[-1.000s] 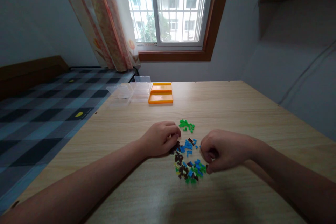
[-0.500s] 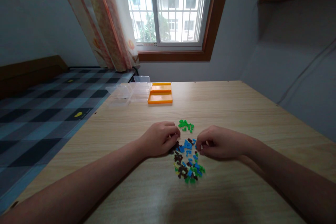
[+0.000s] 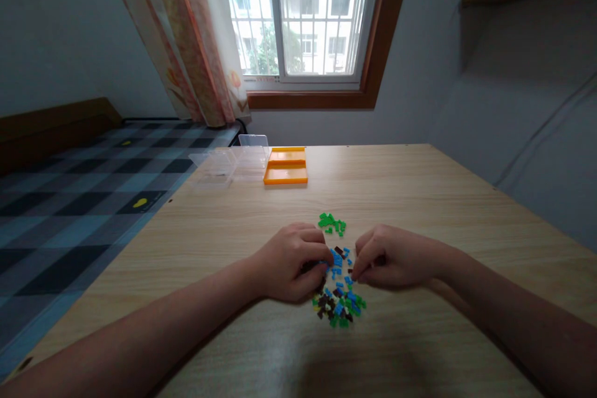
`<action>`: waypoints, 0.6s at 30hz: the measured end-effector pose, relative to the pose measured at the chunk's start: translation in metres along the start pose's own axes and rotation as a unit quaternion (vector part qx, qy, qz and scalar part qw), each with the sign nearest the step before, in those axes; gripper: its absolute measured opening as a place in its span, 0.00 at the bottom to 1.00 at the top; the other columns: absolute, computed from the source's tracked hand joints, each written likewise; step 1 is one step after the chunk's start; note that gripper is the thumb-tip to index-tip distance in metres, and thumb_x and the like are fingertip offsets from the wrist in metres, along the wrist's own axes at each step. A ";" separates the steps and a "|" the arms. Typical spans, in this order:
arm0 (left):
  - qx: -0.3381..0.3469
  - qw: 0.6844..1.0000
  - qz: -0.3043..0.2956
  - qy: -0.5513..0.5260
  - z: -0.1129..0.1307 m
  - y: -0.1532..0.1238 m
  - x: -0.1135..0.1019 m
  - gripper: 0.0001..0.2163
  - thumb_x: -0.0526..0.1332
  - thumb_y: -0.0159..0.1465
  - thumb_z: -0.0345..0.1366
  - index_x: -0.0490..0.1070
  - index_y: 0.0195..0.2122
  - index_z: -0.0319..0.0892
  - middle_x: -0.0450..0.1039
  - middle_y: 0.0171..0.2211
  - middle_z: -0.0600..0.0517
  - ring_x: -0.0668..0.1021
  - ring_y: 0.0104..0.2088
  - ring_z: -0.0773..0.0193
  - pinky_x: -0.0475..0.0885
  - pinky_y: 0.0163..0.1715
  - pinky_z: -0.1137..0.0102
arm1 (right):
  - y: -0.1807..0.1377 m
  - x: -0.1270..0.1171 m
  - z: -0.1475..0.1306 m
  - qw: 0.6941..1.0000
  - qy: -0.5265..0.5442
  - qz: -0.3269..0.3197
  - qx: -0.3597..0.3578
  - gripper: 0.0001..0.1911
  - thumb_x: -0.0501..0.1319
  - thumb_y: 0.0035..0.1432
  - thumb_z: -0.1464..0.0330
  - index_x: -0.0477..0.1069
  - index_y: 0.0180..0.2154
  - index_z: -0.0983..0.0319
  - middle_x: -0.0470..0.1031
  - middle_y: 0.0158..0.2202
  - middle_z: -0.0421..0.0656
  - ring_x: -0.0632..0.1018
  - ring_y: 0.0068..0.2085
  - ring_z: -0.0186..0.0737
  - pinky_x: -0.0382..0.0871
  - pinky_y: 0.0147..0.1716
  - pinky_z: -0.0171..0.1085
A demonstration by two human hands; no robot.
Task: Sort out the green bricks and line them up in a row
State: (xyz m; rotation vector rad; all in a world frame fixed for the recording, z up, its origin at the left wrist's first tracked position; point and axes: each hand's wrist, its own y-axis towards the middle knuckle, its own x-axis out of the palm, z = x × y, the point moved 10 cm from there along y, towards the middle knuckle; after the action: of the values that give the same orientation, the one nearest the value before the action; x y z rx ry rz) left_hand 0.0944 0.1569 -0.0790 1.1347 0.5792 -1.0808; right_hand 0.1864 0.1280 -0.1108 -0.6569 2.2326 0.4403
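A mixed heap of tiny building bricks (image 3: 339,305), blue, brown, green and a few yellow, lies on the wooden table (image 3: 420,199). A small group of green bricks (image 3: 331,222) sits apart just behind it. My left hand (image 3: 291,261) rests on the heap's left side with its fingers curled and pinched over the blue and brown pieces. My right hand (image 3: 392,256) is at the heap's right side, its fingertips pinched together at the blue bricks (image 3: 336,256). What either pinch holds is too small to see.
An orange tray (image 3: 285,166) and a clear plastic lid or box (image 3: 228,163) lie at the table's far left. A bed with a checked cover (image 3: 69,199) runs along the table's left edge. A window and curtain stand behind.
My left hand has slid right and nearer, onto the blue and brown bricks. My right hand moved up from the heap's lower right to its upper right side.
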 end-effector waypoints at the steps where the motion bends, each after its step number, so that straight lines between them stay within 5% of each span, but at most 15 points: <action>1: 0.004 1.000 -0.002 -0.004 0.002 0.001 0.001 0.11 0.55 0.63 0.33 0.77 0.37 0.41 0.72 0.30 0.49 0.73 0.30 0.61 0.68 0.33 0.64 | 0.000 0.000 0.001 1.000 0.000 -0.003 0.001 0.08 0.64 0.59 0.70 0.83 0.36 0.62 0.74 0.27 0.40 0.71 0.26 0.28 0.61 0.26 0.28; 5: 0.001 0.999 -0.009 -0.032 0.010 0.004 0.002 0.11 0.56 0.63 0.33 0.78 0.39 0.43 0.73 0.36 0.47 0.74 0.35 0.59 0.71 0.39 0.63 | -0.002 -0.003 0.009 1.000 -0.003 -0.008 0.019 0.09 0.64 0.56 0.74 0.83 0.36 0.61 0.75 0.26 0.40 0.72 0.26 0.27 0.61 0.26 0.27; 11: 0.010 0.999 -0.048 -0.009 0.021 0.003 0.014 0.11 0.60 0.62 0.35 0.80 0.42 0.48 0.69 0.56 0.46 0.72 0.54 0.50 0.65 0.59 0.52 | -0.008 -0.021 0.036 0.997 -0.014 0.010 0.069 0.09 0.63 0.55 0.73 0.84 0.35 0.62 0.76 0.26 0.41 0.71 0.24 0.28 0.60 0.24 0.28; 18: 0.010 0.997 -0.072 0.003 0.020 0.001 0.019 0.12 0.59 0.63 0.39 0.80 0.45 0.49 0.63 0.63 0.45 0.67 0.61 0.45 0.62 0.62 0.49 | -0.009 -0.031 0.052 0.994 -0.028 0.043 0.100 0.11 0.62 0.59 0.70 0.84 0.38 0.62 0.78 0.28 0.43 0.73 0.27 0.32 0.63 0.26 0.29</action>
State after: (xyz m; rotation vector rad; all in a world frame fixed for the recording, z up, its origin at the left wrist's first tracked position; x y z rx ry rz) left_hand 0.1002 0.1311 -0.0877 1.1261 0.6635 -1.2085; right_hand 0.2394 0.1560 -0.1232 -0.4408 2.2209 0.2694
